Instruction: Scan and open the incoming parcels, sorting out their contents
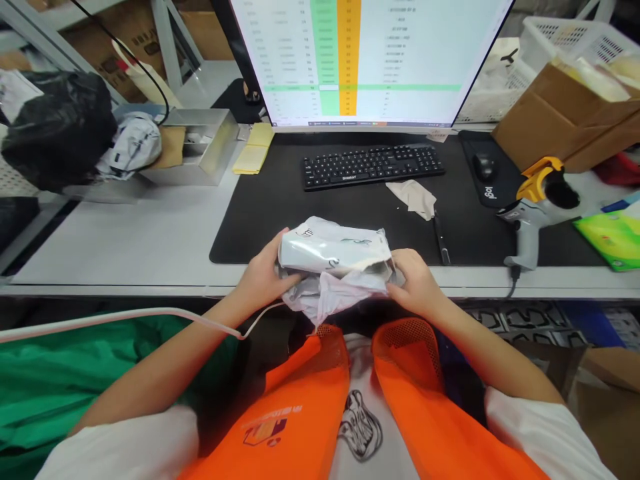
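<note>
A package is held at the near edge of the tabletop, before the front of the mat; whether any weight is borne by the edge cannot be told. Its left end is gripped by the fingers of the left hand, with the thumb laid along the near side, and its right end is gripped by the fingers of the right hand, by which loose wrapping is apparently also caught. By this hold at both ends, the weight is probably shared and the long shape steadied, with a printed face turned upward to view. The wrapping is left sagging below, as its middle is supported by neither hand. The keyboard is set beneath the monitor, likely so that typing and reading can be done from one position. The mouse is placed to its right, on a separate pad, and the scanner is set nearer the edge, presumably for easy reach by the right hand, with its cable led over the edge.
</note>
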Motion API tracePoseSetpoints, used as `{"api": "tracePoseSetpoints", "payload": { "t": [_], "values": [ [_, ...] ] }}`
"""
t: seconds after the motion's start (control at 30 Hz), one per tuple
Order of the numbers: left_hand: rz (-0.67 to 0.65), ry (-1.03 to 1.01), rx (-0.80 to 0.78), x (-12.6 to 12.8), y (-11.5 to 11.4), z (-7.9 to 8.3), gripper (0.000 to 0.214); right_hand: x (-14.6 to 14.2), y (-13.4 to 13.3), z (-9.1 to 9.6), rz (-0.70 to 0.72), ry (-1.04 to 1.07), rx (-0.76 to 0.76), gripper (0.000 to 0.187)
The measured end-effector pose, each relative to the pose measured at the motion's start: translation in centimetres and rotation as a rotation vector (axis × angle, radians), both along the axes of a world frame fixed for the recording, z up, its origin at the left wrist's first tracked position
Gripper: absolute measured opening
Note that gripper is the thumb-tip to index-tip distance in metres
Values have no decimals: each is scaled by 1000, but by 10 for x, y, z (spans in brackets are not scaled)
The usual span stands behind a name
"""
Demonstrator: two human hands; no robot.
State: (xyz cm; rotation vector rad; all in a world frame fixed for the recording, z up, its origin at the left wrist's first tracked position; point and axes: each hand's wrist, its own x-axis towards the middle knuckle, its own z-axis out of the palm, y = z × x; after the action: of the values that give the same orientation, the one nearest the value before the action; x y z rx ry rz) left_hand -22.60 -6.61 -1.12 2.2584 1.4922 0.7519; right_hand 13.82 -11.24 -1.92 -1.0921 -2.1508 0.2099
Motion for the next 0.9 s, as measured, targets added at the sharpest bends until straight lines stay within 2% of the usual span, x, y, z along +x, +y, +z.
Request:
{"api": "tracePoseSetpoints", "payload": {
  "t": [0.1, 0.2, 0.3, 0.37, 0.43, 0.53, 0.63, 0.7, 0.77, 0.83, 0.9],
  "values": [
    [40, 14, 243, 10, 19, 19, 83, -7, 14, 9, -62, 77, -9, 23],
    [-122, 107, 373, 29, 39, 44, 78, -12, 22, 13, -101, 105, -10, 22],
    [-336, 237, 343, 51, 53, 68, 65, -13, 16, 9, -97, 83, 45, 25],
    [-372, 273, 267, 61, 61, 80, 64, -11, 6, 2, -78, 31, 85, 24],
    [-341, 224, 153, 63, 71, 86, 70, -10, -2, -8, -77, -60, 97, 20],
    [-184, -36, -18, 58, 91, 79, 78, -8, -4, -22, -156, -196, 79, 18],
    [35, -446, -169, 58, 110, 56, 75, -3, 3, -29, -239, -227, 42, 14],
    [106, -767, -301, 68, 116, 38, 71, 9, 8, -26, -266, -184, 47, 17],
    [105, -1069, -452, 83, 117, 22, 69, 33, 12, -15, -325, -112, 103, 20],
    [95, -1285, -570, 98, 113, 9, 70, 72, 12, 1, -495, -71, 169, 24],
    [99, -1398, -620, 108, 108, -1, 74, 122, 8, 15, -819, -96, 154, 33]
  ]
}}
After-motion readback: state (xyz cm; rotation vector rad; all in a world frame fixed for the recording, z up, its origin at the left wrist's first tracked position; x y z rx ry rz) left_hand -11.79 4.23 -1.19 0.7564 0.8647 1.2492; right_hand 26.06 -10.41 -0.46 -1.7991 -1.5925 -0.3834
